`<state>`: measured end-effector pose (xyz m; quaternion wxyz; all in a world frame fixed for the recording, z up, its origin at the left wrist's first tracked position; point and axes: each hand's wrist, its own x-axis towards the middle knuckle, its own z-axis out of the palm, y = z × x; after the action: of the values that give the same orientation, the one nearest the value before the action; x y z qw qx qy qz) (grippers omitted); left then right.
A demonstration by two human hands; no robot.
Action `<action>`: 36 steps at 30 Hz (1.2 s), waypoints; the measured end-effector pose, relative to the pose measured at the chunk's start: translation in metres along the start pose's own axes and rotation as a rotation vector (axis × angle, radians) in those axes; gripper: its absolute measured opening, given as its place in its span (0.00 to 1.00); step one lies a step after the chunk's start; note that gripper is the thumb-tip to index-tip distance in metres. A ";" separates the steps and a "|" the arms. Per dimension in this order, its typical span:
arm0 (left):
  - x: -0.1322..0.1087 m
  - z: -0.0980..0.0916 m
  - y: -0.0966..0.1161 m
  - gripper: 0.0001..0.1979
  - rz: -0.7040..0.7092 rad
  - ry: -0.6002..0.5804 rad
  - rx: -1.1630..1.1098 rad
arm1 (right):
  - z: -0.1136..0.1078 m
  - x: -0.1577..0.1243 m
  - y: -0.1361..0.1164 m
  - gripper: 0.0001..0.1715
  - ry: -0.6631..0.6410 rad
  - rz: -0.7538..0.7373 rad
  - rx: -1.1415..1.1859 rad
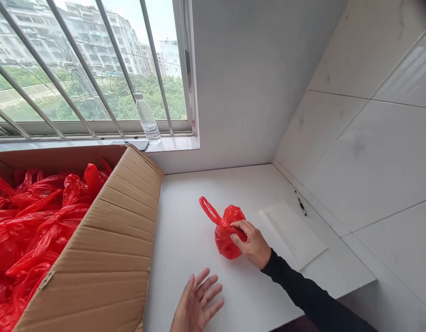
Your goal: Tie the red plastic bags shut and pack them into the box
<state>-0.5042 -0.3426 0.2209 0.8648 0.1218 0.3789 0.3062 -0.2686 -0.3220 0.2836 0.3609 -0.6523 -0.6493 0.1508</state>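
Observation:
On the white tabletop rests a tied red plastic bag, rounded with something inside that I cannot see. A long loop of its handle sticks out to the upper left. My right hand, in a black sleeve, comes from the lower right and pinches the bag near its knot with thumb and fingers. My left hand is held palm up at the bottom of the view, fingers spread. It holds nothing and is apart from the bag.
To the left stands a cardboard box filled with red plastic bags. A white sheet or flat packet and a black pen lie at the right. On the sill are a water bottle and a dark flat object.

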 end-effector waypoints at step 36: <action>0.003 0.023 -0.008 0.25 0.343 0.009 0.142 | 0.037 -0.019 -0.027 0.20 -0.360 0.260 0.705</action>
<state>-0.4830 -0.3465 0.2315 0.7874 0.2440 0.3771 0.4222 -0.3150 -0.3324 0.2710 0.4208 -0.5285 -0.5228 0.5198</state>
